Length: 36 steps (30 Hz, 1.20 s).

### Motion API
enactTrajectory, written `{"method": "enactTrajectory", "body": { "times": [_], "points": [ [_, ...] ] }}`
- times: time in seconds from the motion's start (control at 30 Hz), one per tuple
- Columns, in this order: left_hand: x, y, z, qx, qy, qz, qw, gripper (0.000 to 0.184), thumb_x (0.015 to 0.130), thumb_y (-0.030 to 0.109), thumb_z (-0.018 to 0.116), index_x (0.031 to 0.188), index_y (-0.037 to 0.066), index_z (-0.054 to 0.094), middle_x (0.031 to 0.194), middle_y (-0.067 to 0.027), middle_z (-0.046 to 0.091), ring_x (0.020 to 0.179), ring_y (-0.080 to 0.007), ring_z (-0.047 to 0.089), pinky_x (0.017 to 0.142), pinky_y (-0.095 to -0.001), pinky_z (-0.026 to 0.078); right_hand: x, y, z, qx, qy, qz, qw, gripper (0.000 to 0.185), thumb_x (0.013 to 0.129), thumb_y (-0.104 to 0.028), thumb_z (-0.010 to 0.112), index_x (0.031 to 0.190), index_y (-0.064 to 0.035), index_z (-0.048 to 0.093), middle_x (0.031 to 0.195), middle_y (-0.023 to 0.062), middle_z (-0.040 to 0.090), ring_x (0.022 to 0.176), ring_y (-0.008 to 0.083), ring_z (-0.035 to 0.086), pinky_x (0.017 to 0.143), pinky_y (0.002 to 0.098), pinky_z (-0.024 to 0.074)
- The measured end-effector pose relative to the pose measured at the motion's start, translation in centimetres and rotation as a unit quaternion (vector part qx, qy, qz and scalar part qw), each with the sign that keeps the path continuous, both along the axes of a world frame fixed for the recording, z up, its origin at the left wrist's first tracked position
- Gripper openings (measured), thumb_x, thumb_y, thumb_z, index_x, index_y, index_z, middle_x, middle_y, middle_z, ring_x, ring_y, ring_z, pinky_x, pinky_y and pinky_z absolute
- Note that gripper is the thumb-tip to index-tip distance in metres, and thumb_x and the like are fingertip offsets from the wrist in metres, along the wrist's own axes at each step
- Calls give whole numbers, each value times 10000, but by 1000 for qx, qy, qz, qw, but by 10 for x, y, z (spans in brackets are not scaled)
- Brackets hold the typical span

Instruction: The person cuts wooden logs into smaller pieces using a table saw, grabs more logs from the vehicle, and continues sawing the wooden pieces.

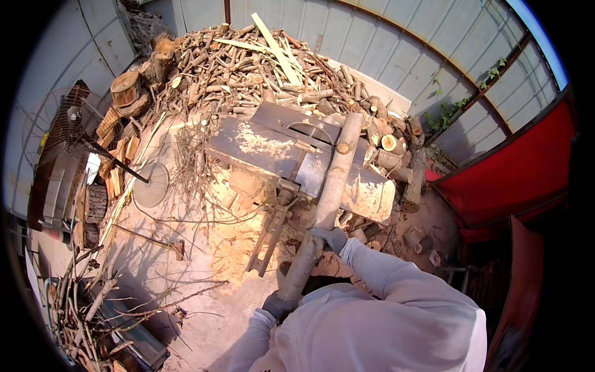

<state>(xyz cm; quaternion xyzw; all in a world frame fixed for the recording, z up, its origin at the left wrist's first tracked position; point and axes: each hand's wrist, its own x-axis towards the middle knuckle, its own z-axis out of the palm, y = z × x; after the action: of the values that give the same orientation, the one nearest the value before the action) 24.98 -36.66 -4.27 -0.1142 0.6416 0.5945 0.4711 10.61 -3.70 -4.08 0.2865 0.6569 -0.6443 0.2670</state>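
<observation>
A long, barked log (334, 180) slants from my body up over the right part of a saw table (263, 121), its far end beyond the table's middle. The toothed circular saw blade (312, 130) stands up through the tabletop, just left of the log. My right hand (331, 239), in a grey glove, is closed around the log short of the table's front edge. Lower down, my gloved left hand (279, 305) grips the log's near end; its fingers are partly hidden. Sawdust lies on the tabletop.
A big pile of cut wood (242, 71) rises behind the saw against a metal wall (384, 43). On the left are stumps (126, 88), a fan (74, 124) on a round base and brushwood (87, 310). A red sheet (508, 167) hangs at right.
</observation>
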Motion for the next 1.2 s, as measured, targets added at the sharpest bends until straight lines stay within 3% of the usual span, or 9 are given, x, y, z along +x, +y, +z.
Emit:
{"method": "enactTrajectory", "body": {
  "times": [0.1,0.27,0.33,0.4,0.6,0.77,1.0,1.07,1.2],
  "points": [
    [12,15,-17,-67,30,-40,996,795,612,397,928,1218,-30,638,1114,-111,715,1002,-201,682,913,-345,543,17,4,38,-3,-12,-42,999,294,919,-260,731,1103,-32,755,965,47,720,795,132,676,687,310,587],
    [14,20,6,-73,18,-34,997,748,632,332,930,1216,-31,638,1117,-111,711,993,-208,684,903,-342,551,20,4,34,-1,-27,-61,998,383,844,-315,810,1074,-14,755,957,51,727,791,143,679,691,324,581],
    [8,11,-9,57,-35,19,998,736,624,290,933,1216,-31,637,1101,-114,707,967,-210,685,861,-341,564,16,-1,22,-1,79,-76,994,411,794,-349,847,977,10,769,860,68,718,707,135,640,605,282,505],
    [6,1,-27,-1,16,-1,1000,728,631,239,926,1234,-33,621,1077,-115,704,931,-202,683,822,-336,573,8,-5,19,-9,63,-88,994,373,813,-303,834,1001,10,761,865,78,723,721,138,649,618,288,516],
    [-3,-2,-18,25,-10,47,999,670,661,221,902,1204,-54,620,1022,-123,721,884,-206,708,791,-338,589,-15,-14,26,-83,35,-68,994,383,895,-265,765,1172,-5,712,1059,90,734,952,168,686,846,297,551],
    [-14,0,11,74,-45,92,992,616,681,147,871,1207,-51,619,1017,-133,717,855,-209,710,774,-333,596,-26,5,-40,80,301,202,928,307,1006,-237,610,1207,-24,700,1142,30,733,1026,126,672,934,271,513],
    [-15,-13,-20,56,-64,90,992,664,661,177,886,1216,-58,608,1001,-117,708,820,-194,703,741,-316,585,-44,-12,-19,103,268,263,921,281,998,-257,614,1234,-140,714,1122,11,728,986,145,680,885,285,520],
    [-21,-11,2,40,-63,109,991,690,639,195,893,1213,-59,607,995,-110,705,804,-186,694,723,-314,575,-47,-26,15,102,62,155,981,273,991,-224,611,1245,-209,711,1099,22,725,952,189,694,845,302,532],
    [-21,-18,-11,45,-49,108,992,690,638,202,892,1212,-58,610,992,-111,705,805,-186,689,713,-319,574,-42,-21,1,144,247,232,930,287,981,-187,607,1241,-246,712,1100,40,724,927,215,703,826,312,545]
  ]
}}
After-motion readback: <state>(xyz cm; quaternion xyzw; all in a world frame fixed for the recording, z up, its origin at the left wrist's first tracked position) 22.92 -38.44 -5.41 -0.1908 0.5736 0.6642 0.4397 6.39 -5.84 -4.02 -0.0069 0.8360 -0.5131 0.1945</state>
